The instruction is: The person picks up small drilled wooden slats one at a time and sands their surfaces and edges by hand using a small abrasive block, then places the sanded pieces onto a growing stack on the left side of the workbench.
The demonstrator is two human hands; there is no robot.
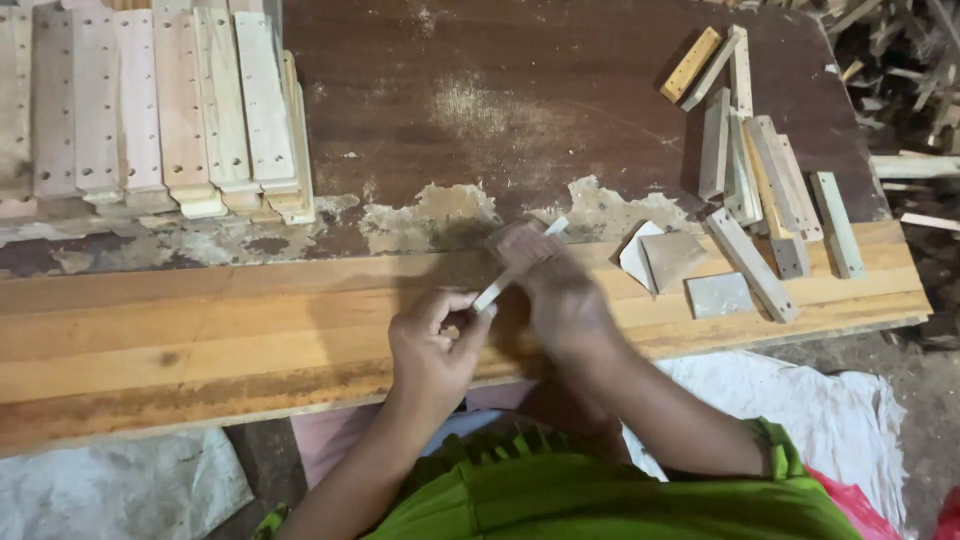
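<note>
Wooden strip: the thin pale wooden strip (pixel 512 272) runs slanted between your two hands, low end toward your left, high end poking out past your right, above the plank bench (pixel 200 330).
Left hand: your left hand (pixel 432 345) is closed on the strip's lower end, thumb and forefinger pinching it.
Right hand: your right hand (pixel 555 290) is blurred; it wraps over the strip's upper part, holding a brownish pad, likely sandpaper (pixel 520 245), against it. Fingers look closed around both, though the blur hides the exact hold.
Just right of the grip: a few flat paper squares (pixel 672 262) lie on the bench, pale and tan, overlapping.
Further right: a loose heap of short wooden sticks (pixel 760 180) lies crisscrossed, one yellowish piece at its far end.
Beyond the grip: the dark worn tabletop (pixel 480 90) shows pale dust patches and flaking at its edge.
Far left of the grip: a row of drilled pale slats (pixel 160 110) lies side by side.
Below the grip: your green garment (pixel 600 500) and white cloth (pixel 820 420) under the bench.
</note>
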